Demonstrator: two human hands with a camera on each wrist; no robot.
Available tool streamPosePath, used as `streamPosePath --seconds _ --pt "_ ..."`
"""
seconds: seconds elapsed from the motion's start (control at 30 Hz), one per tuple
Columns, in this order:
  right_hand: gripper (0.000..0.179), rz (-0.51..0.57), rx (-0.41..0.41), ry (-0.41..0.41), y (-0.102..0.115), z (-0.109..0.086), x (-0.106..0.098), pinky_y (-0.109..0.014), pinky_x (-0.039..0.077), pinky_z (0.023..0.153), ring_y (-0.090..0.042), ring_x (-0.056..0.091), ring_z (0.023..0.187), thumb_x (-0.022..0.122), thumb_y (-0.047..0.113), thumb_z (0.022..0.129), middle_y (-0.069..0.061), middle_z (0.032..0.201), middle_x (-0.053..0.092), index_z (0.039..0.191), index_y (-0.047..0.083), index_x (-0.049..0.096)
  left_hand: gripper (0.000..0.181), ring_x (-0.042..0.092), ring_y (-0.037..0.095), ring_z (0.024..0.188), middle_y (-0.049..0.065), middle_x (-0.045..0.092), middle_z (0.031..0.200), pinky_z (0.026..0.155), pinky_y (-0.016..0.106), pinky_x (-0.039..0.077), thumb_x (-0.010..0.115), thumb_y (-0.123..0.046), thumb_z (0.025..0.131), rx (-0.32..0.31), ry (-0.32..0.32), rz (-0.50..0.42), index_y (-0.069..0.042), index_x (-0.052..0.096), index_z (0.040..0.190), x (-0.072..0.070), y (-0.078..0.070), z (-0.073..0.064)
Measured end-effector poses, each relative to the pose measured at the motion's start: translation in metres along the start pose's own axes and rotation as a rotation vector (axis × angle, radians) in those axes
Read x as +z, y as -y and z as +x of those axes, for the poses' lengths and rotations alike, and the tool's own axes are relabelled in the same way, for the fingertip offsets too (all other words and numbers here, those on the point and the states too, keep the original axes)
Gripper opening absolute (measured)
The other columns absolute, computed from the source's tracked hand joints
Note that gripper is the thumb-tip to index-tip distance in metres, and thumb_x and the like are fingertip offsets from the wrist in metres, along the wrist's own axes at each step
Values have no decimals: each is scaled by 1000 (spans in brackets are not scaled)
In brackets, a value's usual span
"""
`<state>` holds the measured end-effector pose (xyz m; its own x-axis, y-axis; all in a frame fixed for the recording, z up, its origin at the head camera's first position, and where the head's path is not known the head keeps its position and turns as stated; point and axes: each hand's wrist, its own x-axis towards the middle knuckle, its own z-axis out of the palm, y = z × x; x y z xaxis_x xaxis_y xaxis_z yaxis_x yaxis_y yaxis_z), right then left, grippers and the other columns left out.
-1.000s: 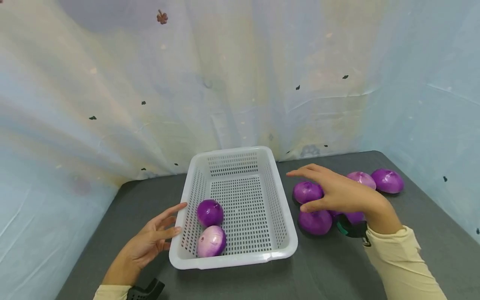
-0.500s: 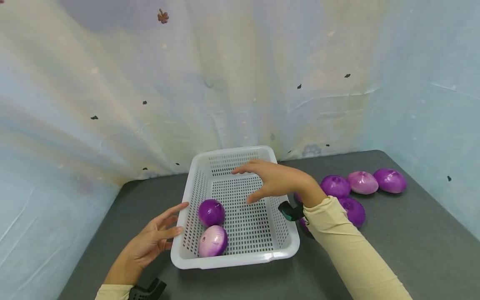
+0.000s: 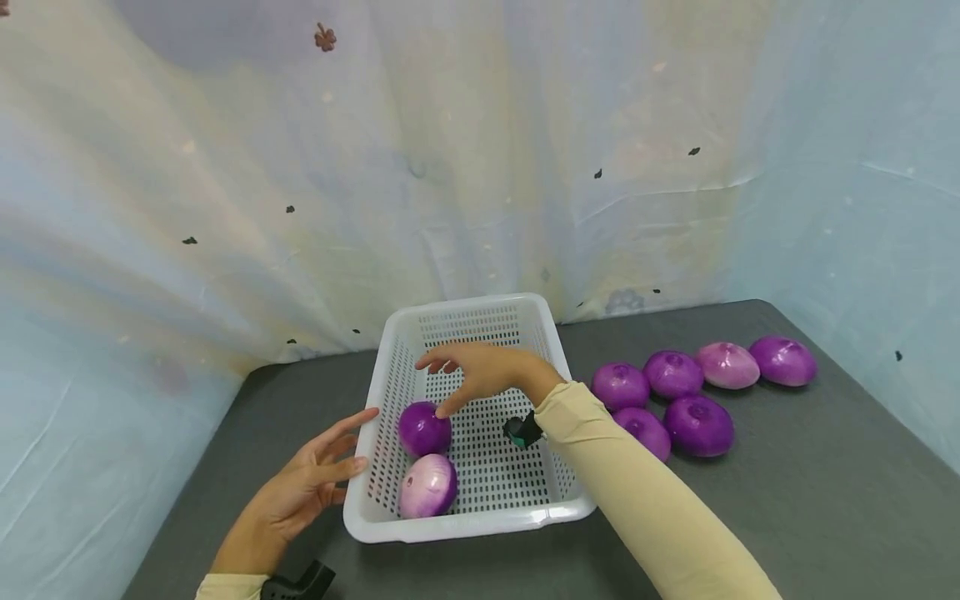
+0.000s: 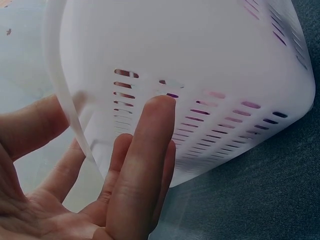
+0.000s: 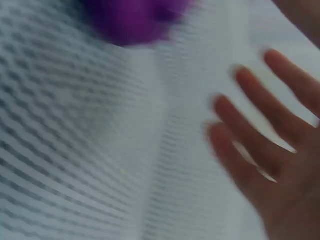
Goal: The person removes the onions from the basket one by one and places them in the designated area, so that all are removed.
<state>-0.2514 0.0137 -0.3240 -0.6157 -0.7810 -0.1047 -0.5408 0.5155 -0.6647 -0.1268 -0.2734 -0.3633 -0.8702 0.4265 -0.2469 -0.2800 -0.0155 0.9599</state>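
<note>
A white plastic basket point(image 3: 482, 528) with slotted walls stands on the table. Two purple onions lie along its left side: a dark one point(image 3: 420, 437) and, nearer me, a paler one point(image 3: 427, 490). My left hand point(image 3: 300, 483) touches the basket's left rim with loosely extended fingers; in the left wrist view, one finger point(image 4: 147, 135) lies against the outer wall. Over the basket's interior hovers my right hand point(image 3: 483, 375), fingers spread and holding nothing, its thumb overlapping the dark onion in the head view. The right wrist view is blurred, showing spread fingers point(image 5: 250, 145) beside the slotted wall.
Right of the basket, several more purple onions point(image 3: 699, 426) lie grouped on the dark grey table point(image 3: 810, 492), with a pinkish one point(image 3: 727, 365) toward the back. A pale patterned curtain point(image 3: 480, 167) hangs behind the table and along its sides.
My right hand has moved left, from over the onions on the table to over the inside of the basket, with nothing in it. The left hand and basket have stayed in place.
</note>
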Motion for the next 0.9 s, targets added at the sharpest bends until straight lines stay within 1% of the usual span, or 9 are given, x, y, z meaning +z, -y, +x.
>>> streamPosePath --seconds 0.1,0.23,0.33,0.47,0.57,0.77,0.9 --pt "77 35 19 -25 -7 7 8 -44 42 112 -21 49 135 84 38 79 4 143 56 146 27 49 61 63 22 119 -2 49 138 89 48 58 54 -8 101 -5 11 -1 -28 34 155 -2 0 1" --pt "77 56 11 -35 -12 13 17 -42 43 112 -21 50 135 85 36 78 4 141 57 145 24 50 60 63 21 119 -5 49 139 90 48 57 52 -7 102 -6 21 -3 -28 33 155 -4 0 0" --pt "78 29 12 -1 -14 15 24 -41 43 112 -20 50 134 86 35 77 1 142 56 146 24 50 59 64 21 118 -6 50 139 89 48 58 52 -7 102 -7 19 -8 -29 34 154 -4 0 1" --pt "81 -9 36 44 -15 17 31 -43 40 115 -23 48 138 87 30 76 -2 146 54 147 25 48 59 64 21 118 -6 52 138 88 48 58 52 -7 102 -3 20 -23 -30 36 154 -3 0 1" --pt "83 -22 46 71 -14 18 35 -44 39 115 -24 46 140 88 25 75 0 147 53 147 26 47 59 64 21 118 -6 53 138 88 46 58 51 -6 102 3 23 -31 -30 36 154 -3 1 1" --pt "85 -30 36 96 -12 17 40 -39 41 114 -18 48 137 89 20 73 7 143 55 147 28 47 58 64 21 118 -4 52 138 87 45 59 51 -6 102 2 22 -28 -30 36 154 -3 1 1" --pt "84 -49 13 102 -11 16 41 -34 41 113 -14 49 135 89 19 74 6 142 55 146 27 48 58 64 21 118 -4 52 138 88 46 58 51 -7 102 -4 14 -21 -30 35 154 -2 0 1"
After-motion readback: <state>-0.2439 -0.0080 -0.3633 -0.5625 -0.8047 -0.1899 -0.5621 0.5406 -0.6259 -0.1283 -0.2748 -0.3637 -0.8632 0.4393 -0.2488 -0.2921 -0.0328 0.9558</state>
